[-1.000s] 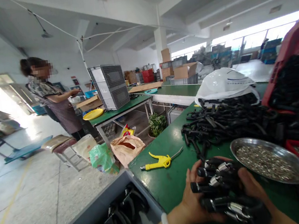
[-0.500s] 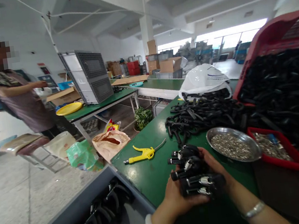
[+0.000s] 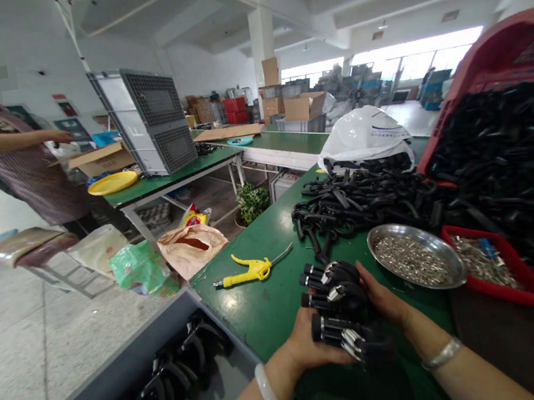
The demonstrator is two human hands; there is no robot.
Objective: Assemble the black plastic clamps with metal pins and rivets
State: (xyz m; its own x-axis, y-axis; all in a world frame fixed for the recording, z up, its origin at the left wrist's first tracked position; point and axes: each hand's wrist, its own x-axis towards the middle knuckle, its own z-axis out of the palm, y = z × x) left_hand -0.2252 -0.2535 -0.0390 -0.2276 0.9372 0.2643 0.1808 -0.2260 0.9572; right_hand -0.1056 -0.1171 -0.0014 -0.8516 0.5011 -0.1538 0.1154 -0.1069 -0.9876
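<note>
Between my two hands is a stack of black curved parts, each with a black tube end and a shiny metal fitting; their exact kind is unclear. My left hand is closed around the lower left of the stack. On its right side, my right hand presses in, fingers partly hidden behind the parts. The stack is just above the green table. Similar black parts lie in rows inside a grey crate at lower left. Ahead on the table rests a yellow air blow gun.
Right of my hands are a metal bowl and a red tray of small metal pieces. Behind them lie a heap of black parts, a white bag and a filled red crate. A person stands far left.
The black parts have shifted and tilted slightly in my hands, with the nearest one lower. The view has turned a little. Both hands keep their hold.
</note>
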